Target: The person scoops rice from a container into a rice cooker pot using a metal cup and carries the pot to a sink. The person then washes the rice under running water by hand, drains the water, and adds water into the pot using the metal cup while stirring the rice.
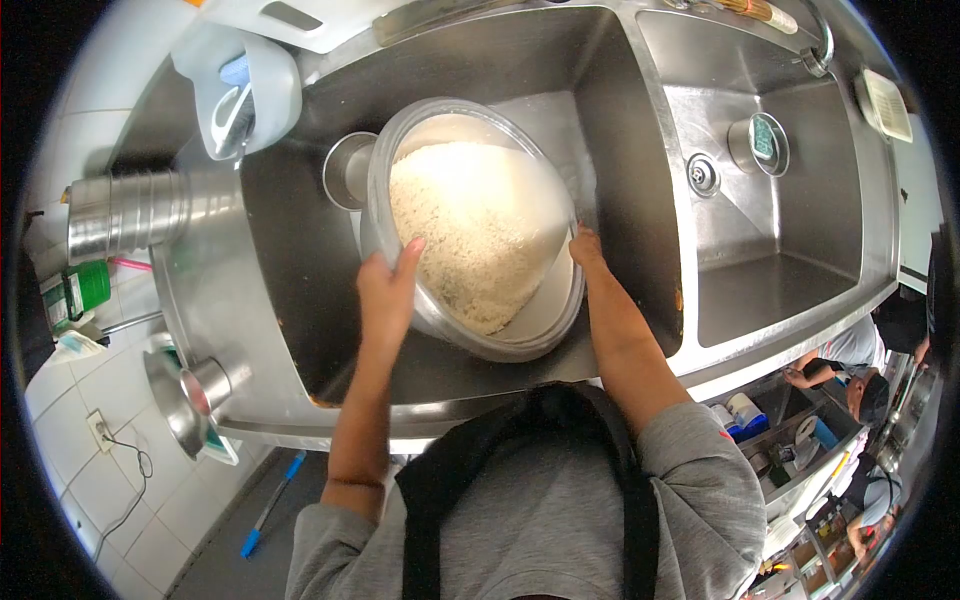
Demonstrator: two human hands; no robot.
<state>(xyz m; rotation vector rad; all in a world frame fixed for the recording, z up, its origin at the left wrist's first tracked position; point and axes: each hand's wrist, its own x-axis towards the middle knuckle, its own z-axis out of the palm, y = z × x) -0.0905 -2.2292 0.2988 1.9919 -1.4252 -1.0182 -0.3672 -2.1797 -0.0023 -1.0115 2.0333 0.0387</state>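
Note:
A large round pot [377,215] with a pale inside and a grey rim sits tilted in the left sink basin. White rice [470,240] fills much of it, and a smooth, whitish area that looks like cloudy water lies toward the right. My left hand [390,290] grips the near-left rim, thumb over the edge and fingers outside, partly hidden. On the right side, my right hand [587,246] is closed on the rim. A metal cup or can [350,170] stands in the basin just left of the pot.
The right basin [800,220] holds a small metal bowl [758,145] with a green item, beside a drain [702,175]. A translucent plastic container [270,90] and stacked metal vessels [125,215] stand at left. Other people [865,395] are at far right.

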